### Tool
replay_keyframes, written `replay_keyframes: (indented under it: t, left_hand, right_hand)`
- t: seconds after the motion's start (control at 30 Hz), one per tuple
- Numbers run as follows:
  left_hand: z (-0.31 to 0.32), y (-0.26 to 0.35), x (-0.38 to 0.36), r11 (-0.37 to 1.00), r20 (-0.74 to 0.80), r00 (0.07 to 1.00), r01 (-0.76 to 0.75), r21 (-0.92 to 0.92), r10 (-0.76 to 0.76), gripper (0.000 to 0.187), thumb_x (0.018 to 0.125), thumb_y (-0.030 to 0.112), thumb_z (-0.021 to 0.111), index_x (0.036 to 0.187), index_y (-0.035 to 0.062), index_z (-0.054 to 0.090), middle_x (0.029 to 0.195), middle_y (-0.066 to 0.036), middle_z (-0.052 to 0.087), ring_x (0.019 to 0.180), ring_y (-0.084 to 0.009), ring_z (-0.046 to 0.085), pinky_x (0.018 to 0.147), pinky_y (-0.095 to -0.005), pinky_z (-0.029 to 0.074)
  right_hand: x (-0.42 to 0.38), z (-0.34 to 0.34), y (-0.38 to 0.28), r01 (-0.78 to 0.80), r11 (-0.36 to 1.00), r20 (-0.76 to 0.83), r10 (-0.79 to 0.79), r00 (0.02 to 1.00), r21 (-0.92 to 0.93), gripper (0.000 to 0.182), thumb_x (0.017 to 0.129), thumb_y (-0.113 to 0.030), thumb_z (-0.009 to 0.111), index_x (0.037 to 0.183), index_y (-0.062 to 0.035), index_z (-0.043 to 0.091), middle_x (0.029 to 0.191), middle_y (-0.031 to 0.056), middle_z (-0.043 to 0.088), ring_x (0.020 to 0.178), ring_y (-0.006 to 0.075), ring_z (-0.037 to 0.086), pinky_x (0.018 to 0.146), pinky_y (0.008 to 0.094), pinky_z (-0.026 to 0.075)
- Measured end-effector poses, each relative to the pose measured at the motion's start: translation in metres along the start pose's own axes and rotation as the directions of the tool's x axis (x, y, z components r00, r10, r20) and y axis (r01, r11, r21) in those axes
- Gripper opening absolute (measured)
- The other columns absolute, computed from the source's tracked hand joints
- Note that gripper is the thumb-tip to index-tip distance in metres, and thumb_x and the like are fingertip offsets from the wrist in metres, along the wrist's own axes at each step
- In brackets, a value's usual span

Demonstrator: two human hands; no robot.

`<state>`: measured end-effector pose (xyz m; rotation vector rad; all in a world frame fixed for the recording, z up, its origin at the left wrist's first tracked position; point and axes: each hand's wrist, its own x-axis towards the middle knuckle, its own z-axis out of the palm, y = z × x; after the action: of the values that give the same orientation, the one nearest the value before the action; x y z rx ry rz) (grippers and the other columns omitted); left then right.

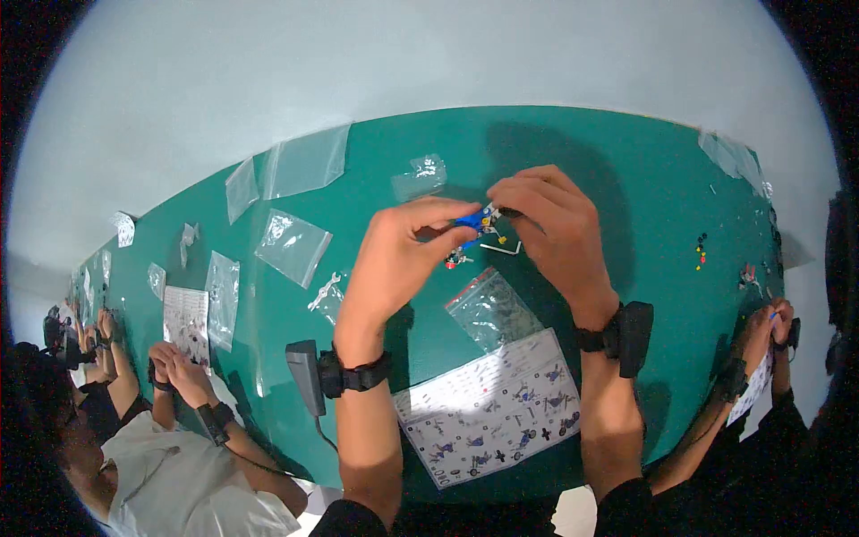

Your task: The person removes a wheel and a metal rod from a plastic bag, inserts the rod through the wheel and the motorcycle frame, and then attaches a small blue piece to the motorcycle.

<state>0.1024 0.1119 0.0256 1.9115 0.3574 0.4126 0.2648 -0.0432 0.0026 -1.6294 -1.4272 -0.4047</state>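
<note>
My left hand pinches a small blue toy model between thumb and fingers. Close against its right end, my right hand has its fingertips drawn together; what lies between them is mostly hidden. Just below the hands, a white hex key and a small yellow piece lie on the green table. Some small red and white parts sit under my left thumb. Nearer to me is a printed instruction sheet with pictures of a blue model, partly under glare.
A clear zip bag touches the sheet's top edge. Other plastic bags and a white wrench lie to the left. Small coloured parts are on the right. Co-workers' hands work at both sides.
</note>
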Motion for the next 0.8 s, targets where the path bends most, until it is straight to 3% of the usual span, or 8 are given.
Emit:
replay_keyframes:
  t: [0.2,0.3,0.4,0.6,0.7,0.8]
  left_hand:
    - [0.0,0.013,-0.005,0.994,0.013,0.999,0.043,0.105,-0.044,0.029,0.094,0.001,0.079,0.123,-0.0006,0.08,0.097,-0.009,0.081,0.08,-0.014,0.073,0.073,-0.0314,0.059]
    - [0.006,0.016,-0.003,0.928,-0.005,0.986,-0.154,0.339,0.166,0.027,0.092,0.002,0.079,0.119,-0.001,0.08,0.095,-0.013,0.08,0.077,-0.0183,0.075,0.073,-0.033,0.06]
    - [0.012,0.018,-0.004,0.867,-0.026,0.958,-0.247,0.432,0.286,0.025,0.091,0.003,0.08,0.115,-0.0013,0.079,0.096,-0.015,0.08,0.076,-0.0212,0.075,0.073,-0.0335,0.061]
    - [0.015,0.021,0.0,0.938,-0.081,0.976,-0.17,0.301,0.203,0.022,0.091,0.005,0.081,0.112,-0.0011,0.079,0.097,-0.015,0.08,0.085,-0.0212,0.077,0.078,-0.0334,0.061]
    - [0.015,0.012,0.003,0.965,-0.047,0.994,-0.086,0.247,0.1,0.03,0.091,0.007,0.083,0.12,0.0007,0.078,0.108,-0.014,0.081,0.096,-0.0221,0.077,0.088,-0.0331,0.06]
    - [0.021,0.0,0.005,0.954,-0.077,0.976,-0.181,0.238,0.204,0.041,0.091,0.006,0.084,0.131,0.0032,0.075,0.119,-0.013,0.079,0.106,-0.0216,0.075,0.096,-0.0333,0.057]
  right_hand:
    - [0.001,-0.003,-0.004,-0.063,0.997,0.064,0.06,0.996,0.038,0.03,0.079,0.004,0.079,0.106,-0.0079,0.075,0.106,0.0067,0.079,0.103,0.032,0.073,0.09,0.0422,0.062]
    - [-0.002,-0.005,0.0,-0.109,0.992,0.07,0.104,0.992,0.065,0.031,0.078,0.005,0.079,0.106,-0.008,0.075,0.107,0.0065,0.079,0.104,0.0313,0.073,0.091,0.0417,0.061]
    - [-0.001,-0.008,0.001,-0.168,0.981,0.081,0.16,0.984,0.1,0.031,0.078,0.005,0.08,0.106,-0.0079,0.076,0.107,0.0063,0.079,0.105,0.0307,0.073,0.091,0.0416,0.061]
    - [-0.002,-0.012,0.004,-0.222,0.964,0.082,0.211,0.974,0.149,0.03,0.079,0.005,0.081,0.106,-0.008,0.077,0.106,0.0073,0.079,0.104,0.0303,0.074,0.09,0.0411,0.06]
    - [-0.009,-0.008,0.01,-0.294,0.944,0.106,0.28,0.954,0.15,0.028,0.081,0.001,0.081,0.107,-0.0082,0.078,0.105,0.0092,0.08,0.101,0.0308,0.075,0.088,0.0402,0.06]
    - [-0.021,0.0,0.019,-0.432,0.886,0.128,0.415,0.901,0.167,0.025,0.085,-0.005,0.083,0.109,-0.0083,0.078,0.104,0.0112,0.08,0.097,0.032,0.076,0.086,0.0399,0.06]
